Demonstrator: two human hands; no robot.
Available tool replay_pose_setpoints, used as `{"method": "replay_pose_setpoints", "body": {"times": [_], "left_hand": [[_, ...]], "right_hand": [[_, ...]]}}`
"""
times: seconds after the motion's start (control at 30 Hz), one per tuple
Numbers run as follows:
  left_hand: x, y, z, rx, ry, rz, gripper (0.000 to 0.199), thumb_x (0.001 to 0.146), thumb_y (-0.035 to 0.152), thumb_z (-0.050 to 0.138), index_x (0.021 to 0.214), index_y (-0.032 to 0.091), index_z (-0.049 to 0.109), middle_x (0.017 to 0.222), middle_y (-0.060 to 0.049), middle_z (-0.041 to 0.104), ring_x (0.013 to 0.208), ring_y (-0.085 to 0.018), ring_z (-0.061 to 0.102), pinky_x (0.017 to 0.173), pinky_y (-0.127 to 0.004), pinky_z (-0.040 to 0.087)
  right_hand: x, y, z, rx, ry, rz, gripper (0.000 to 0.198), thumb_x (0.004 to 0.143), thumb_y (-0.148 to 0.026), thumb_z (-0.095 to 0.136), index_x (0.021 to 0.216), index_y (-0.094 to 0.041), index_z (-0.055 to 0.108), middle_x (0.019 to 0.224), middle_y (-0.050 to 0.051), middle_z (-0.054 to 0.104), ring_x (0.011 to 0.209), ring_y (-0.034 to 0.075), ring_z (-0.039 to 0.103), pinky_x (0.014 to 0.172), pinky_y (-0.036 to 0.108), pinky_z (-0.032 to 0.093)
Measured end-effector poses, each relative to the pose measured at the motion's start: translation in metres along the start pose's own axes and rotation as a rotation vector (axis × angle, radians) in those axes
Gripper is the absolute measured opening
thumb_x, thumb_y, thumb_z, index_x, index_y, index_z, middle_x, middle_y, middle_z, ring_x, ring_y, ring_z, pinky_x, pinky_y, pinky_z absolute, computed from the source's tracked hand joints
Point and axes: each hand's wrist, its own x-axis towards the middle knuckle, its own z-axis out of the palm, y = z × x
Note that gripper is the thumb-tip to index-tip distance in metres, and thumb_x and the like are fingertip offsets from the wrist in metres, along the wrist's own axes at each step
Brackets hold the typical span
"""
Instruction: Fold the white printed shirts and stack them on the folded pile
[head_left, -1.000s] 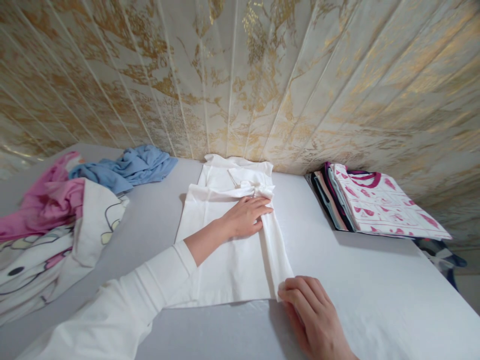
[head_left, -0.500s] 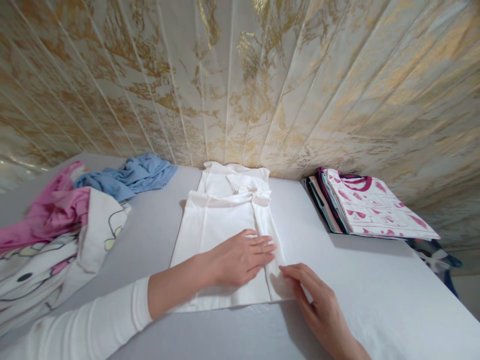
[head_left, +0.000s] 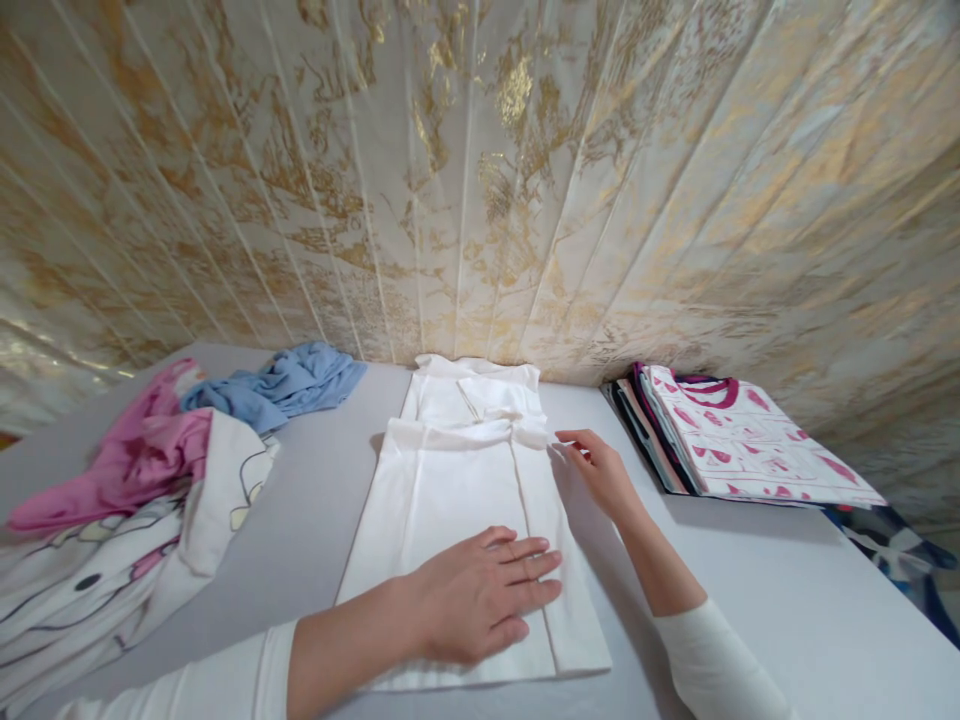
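A white garment (head_left: 457, 500) lies lengthwise in front of me, its right side folded inward as a long strip. Its far part is bunched in a ruffled crosswise fold, with more white cloth beyond. My left hand (head_left: 491, 595) rests flat and open across the near half, fingers over the seam of the folded strip. Beside the garment's right edge, at the ruffled fold, is my right hand (head_left: 596, 470). Its fingers are loosely bent and slightly apart, with the fingertips by the cloth; I see no cloth gripped in them.
Left lie crumpled clothes: a blue one (head_left: 281, 385), a pink one (head_left: 135, 450) and a white printed one (head_left: 150, 560). To the right is a stack of folded clothes (head_left: 757, 440), a pink-and-white shirt on top. Dark patterned fabric (head_left: 892, 550) shows beyond it. A gold-patterned curtain (head_left: 465, 180) hangs behind.
My right hand has left the garment's near right corner and moved away from me along its right edge to the ruffled fold. My left hand stays flat on the cloth. The view has tilted up slightly.
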Motion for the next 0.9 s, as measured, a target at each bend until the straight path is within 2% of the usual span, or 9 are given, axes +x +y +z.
{"method": "replay_pose_setpoints", "body": {"times": [0.1,0.2,0.3,0.37,0.53,0.6,0.73,0.9], "left_hand": [[-0.003,0.008,0.001,-0.021,-0.004,0.005,0.048,0.103,0.037,0.031,0.147,0.018,0.032,0.156,-0.006,0.026,0.145,-0.02,0.02,0.115,-0.041,0.021],[-0.003,0.017,0.001,-0.034,-0.011,0.001,0.048,0.104,0.038,0.029,0.148,0.019,0.03,0.157,-0.005,0.025,0.145,-0.02,0.021,0.115,-0.041,0.02],[-0.004,0.026,0.002,-0.019,-0.008,0.002,0.049,0.104,0.037,0.03,0.148,0.017,0.029,0.156,-0.006,0.026,0.144,-0.02,0.023,0.115,-0.041,0.021],[-0.004,0.032,0.003,0.019,-0.017,0.018,0.049,0.103,0.037,0.031,0.147,0.015,0.031,0.155,-0.006,0.029,0.143,-0.021,0.026,0.113,-0.041,0.025],[-0.006,0.044,0.011,0.125,0.018,0.061,0.044,0.104,0.037,0.03,0.142,0.016,0.039,0.151,-0.003,0.04,0.141,-0.018,0.032,0.111,-0.034,0.029],[-0.006,0.047,0.011,0.128,0.015,0.049,0.044,0.104,0.037,0.03,0.143,0.018,0.039,0.15,-0.002,0.041,0.141,-0.017,0.031,0.112,-0.031,0.027],[-0.012,0.052,-0.002,0.059,-0.036,0.0,0.047,0.104,0.038,0.03,0.146,0.018,0.034,0.152,-0.003,0.037,0.141,-0.018,0.03,0.114,-0.033,0.024],[-0.017,0.044,-0.015,-0.002,0.041,-0.065,0.049,0.104,0.038,0.027,0.148,0.015,0.031,0.154,-0.007,0.031,0.144,-0.021,0.022,0.117,-0.041,0.02]], "right_hand": [[0.021,0.011,0.003,-0.018,0.039,0.081,0.034,0.086,-0.039,0.044,0.097,-0.018,0.069,0.097,0.01,0.071,0.089,0.022,0.064,0.083,0.036,0.048],[0.041,0.012,0.017,-0.013,0.014,0.117,0.035,0.087,-0.041,0.044,0.1,-0.018,0.067,0.087,0.007,0.071,0.081,0.019,0.065,0.075,0.031,0.049],[0.058,0.006,0.034,-0.028,-0.012,0.128,0.035,0.076,-0.03,0.058,0.109,-0.019,0.065,0.079,0.002,0.069,0.07,0.016,0.063,0.065,0.026,0.047],[0.064,0.002,0.043,-0.049,-0.01,0.118,0.039,0.07,-0.022,0.06,0.109,-0.02,0.065,0.075,0.0,0.067,0.067,0.016,0.061,0.065,0.025,0.045],[0.069,-0.003,0.05,-0.087,0.013,0.055,0.033,0.07,-0.018,0.053,0.1,-0.019,0.067,0.073,0.0,0.064,0.071,0.018,0.059,0.071,0.029,0.047],[0.064,-0.006,0.046,-0.107,0.039,0.016,0.032,0.07,-0.017,0.052,0.099,-0.018,0.067,0.083,0.005,0.064,0.082,0.022,0.06,0.081,0.036,0.047],[0.034,-0.018,0.036,-0.121,0.083,-0.101,0.039,0.073,-0.013,0.048,0.11,-0.018,0.061,0.117,0.014,0.057,0.114,0.028,0.052,0.102,0.048,0.039],[-0.032,-0.03,0.035,-0.033,-0.025,-0.257,0.042,0.086,-0.014,0.039,0.126,-0.022,0.05,0.14,0.011,0.046,0.13,0.022,0.044,0.109,0.044,0.038]]}}
